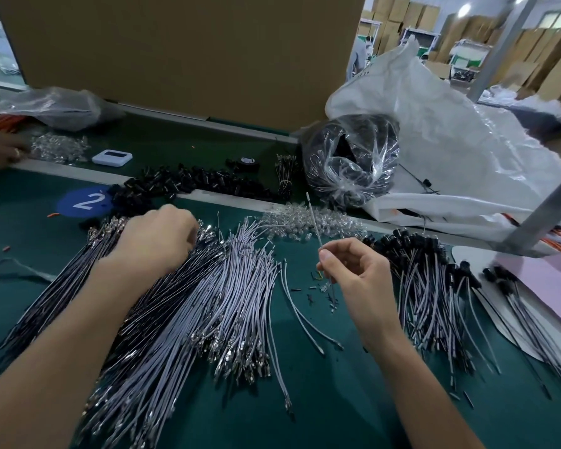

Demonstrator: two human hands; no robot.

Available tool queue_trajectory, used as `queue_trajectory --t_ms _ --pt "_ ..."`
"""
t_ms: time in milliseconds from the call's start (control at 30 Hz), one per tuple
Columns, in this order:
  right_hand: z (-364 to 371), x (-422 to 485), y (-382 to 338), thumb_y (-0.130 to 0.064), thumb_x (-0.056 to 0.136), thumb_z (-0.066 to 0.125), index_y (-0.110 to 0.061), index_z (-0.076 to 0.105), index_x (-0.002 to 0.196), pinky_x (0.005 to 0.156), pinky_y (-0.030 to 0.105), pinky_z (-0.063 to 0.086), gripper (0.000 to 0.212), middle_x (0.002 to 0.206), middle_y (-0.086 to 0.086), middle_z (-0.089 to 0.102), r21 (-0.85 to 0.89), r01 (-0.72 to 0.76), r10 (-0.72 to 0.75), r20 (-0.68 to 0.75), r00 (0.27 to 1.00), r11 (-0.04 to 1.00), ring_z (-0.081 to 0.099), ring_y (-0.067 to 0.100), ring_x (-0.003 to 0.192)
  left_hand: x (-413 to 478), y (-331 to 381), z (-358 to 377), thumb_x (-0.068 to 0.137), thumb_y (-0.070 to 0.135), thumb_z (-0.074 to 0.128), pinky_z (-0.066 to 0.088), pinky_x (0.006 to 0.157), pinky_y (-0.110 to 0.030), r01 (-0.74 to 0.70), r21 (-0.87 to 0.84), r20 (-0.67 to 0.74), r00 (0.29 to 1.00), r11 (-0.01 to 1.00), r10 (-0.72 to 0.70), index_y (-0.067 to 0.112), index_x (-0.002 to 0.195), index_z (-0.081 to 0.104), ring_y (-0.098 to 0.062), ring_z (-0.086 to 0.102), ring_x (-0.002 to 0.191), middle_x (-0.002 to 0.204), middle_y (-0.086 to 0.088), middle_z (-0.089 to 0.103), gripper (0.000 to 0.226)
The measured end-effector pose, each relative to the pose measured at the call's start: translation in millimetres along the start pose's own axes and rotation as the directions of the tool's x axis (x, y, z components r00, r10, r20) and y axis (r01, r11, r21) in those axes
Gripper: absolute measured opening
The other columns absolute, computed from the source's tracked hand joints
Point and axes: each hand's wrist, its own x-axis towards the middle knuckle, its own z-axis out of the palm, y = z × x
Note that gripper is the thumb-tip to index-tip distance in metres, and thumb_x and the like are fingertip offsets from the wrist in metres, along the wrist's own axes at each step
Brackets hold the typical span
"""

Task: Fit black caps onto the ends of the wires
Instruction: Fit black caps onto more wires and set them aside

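Head view looks down on a green table mat (337, 400) with both bare hands over it. The right hand (353, 277) pinches one thin wire (314, 222) between thumb and forefinger, the other fingers loosely curled. The wire stands nearly upright, its upper end rising away from the fingertips and its lower end hanging beneath them just above the mat. The left hand (157, 236) lies knuckles up on the far ends of a large heap of grey wires (208, 303). Its fingers are curled under and hidden, so I cannot tell whether they grip anything. That heap fans out beneath the left forearm and reaches toward the right hand, with two loose grey wires lying just below and left of the right wrist. A bundle of darker wires (62, 286) lies on the outer side of the left forearm. Beyond the left hand, a pile of black caps (191, 181) is strewn along a pale strip, and a blue round sticker marked 2 (85, 200) sits just past its knuckles. Beyond the right hand lies a pile of small clear parts (311, 223). On the outer side of the right hand spread wires already fitted with black caps (428, 270), partly over a pink sheet (548, 286). Farther beyond the right hand sit a clear bag of black items (350, 163) and a large white bag (450, 140). A small white device (112, 157) and a brown cardboard wall (182, 53) stand well beyond the left hand.
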Motion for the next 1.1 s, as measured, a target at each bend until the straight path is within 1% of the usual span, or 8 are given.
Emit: queue_trajectory --t_ms 100,233,367,633,767,867,967,1100 --pt "0.3 0.2 -0.4 -0.009 0.090 0.067 -0.018 0.070 0.082 0.064 0.021 0.052 0.013 0.073 -0.001 0.071 0.004 0.012 -0.012 -0.010 1.000 1.000 0.064 0.011 0.068 -9.0 -6.1 4.1 0.090 0.009 0.062 0.039 0.063 -0.033 0.021 -0.099 -0.282 0.958 0.995 -0.048 0.016 0.097 0.071 -0.032 0.062 0.073 0.086 -0.010 0.069 0.014" --pt "0.2 0.0 -0.1 -0.009 0.090 0.067 -0.020 0.069 0.080 0.064 0.021 0.052 0.014 0.073 0.000 0.070 -0.001 0.016 -0.016 -0.008 1.000 1.000 0.063 0.011 0.068 -20.4 -7.5 -3.3 0.082 0.017 0.067 0.040 0.061 -0.030 0.028 0.003 -0.035 0.999 1.000 -0.028 0.026 0.089 0.076 -0.022 0.055 0.065 0.080 0.000 0.067 0.014" --pt "0.9 -0.4 -1.6 -0.008 0.090 0.067 -0.019 0.069 0.080 0.065 0.024 0.053 0.014 0.072 0.001 0.070 -0.005 0.030 -0.031 -0.023 0.999 1.000 0.065 0.014 0.069 -21.8 -14.7 -2.3 0.086 0.007 0.065 0.049 0.063 -0.040 -0.106 -0.189 -0.434 0.901 0.976 0.013 0.009 0.087 0.075 -0.034 0.062 0.069 0.079 -0.012 0.071 0.011" --pt "0.7 -0.3 -0.7 -0.007 0.088 0.069 -0.019 0.071 0.084 0.070 0.033 0.058 0.013 0.075 0.000 0.072 -0.014 0.041 -0.041 -0.050 0.998 0.999 0.068 0.021 0.073 -24.0 -7.3 5.3 0.087 -0.001 0.067 0.051 0.074 -0.030 -0.448 -0.313 -0.457 0.844 0.837 0.281 0.003 0.093 0.073 -0.019 0.062 0.076 0.091 -0.006 0.070 0.010" --pt "2.0 -1.2 -2.3 -0.003 0.087 0.070 -0.023 0.075 0.091 0.070 0.021 0.056 0.021 0.078 -0.002 0.075 0.066 0.027 -0.026 -0.015 1.000 0.997 0.071 0.012 0.072 -42.4 25.3 -0.9 0.081 0.000 0.069 0.057 0.080 -0.029 -0.681 -0.274 -0.457 0.713 0.679 0.531 0.002 0.095 0.073 -0.018 0.069 0.079 0.093 -0.007 0.073 0.015" --pt "4.2 -2.5 -3.7 -0.003 0.085 0.071 -0.021 0.077 0.082 0.067 0.020 0.054 0.020 0.074 0.003 0.075 0.126 0.005 -0.004 -0.011 1.000 0.992 0.068 0.011 0.067 -56.0 49.2 4.0 0.071 -0.010 0.078 0.060 0.075 -0.033 -0.784 -0.176 -0.438 0.604 0.595 0.666 0.002 0.096 0.074 -0.020 0.071 0.082 0.097 -0.007 0.073 0.028" --pt "5.8 -3.4 -4.2 -0.006 0.086 0.071 -0.018 0.077 0.078 0.069 0.024 0.055 0.015 0.076 0.006 0.075 0.157 -0.043 0.043 0.005 0.999 0.987 0.067 0.013 0.070 -60.5 64.8 11.9 0.068 -0.017 0.077 0.059 0.063 -0.035 -0.802 -0.214 -0.428 0.590 0.558 0.684 0.003 0.102 0.072 -0.022 0.071 0.080 0.103 -0.005 0.072 0.040" --pt "6.3 -5.2 -4.8 -0.007 0.088 0.068 -0.008 0.076 0.082 0.066 0.026 0.056 0.010 0.078 0.012 0.074 0.260 -0.134 0.122 0.064 0.990 0.956 0.069 0.020 0.071 -60.4 76.7 18.0 0.077 -0.016 0.069 0.059 0.065 -0.036 -0.789 -0.351 -0.460 0.614 0.504 0.642 0.004 0.106 0.071 -0.023 0.071 0.082 0.104 -0.004 0.072 0.036"
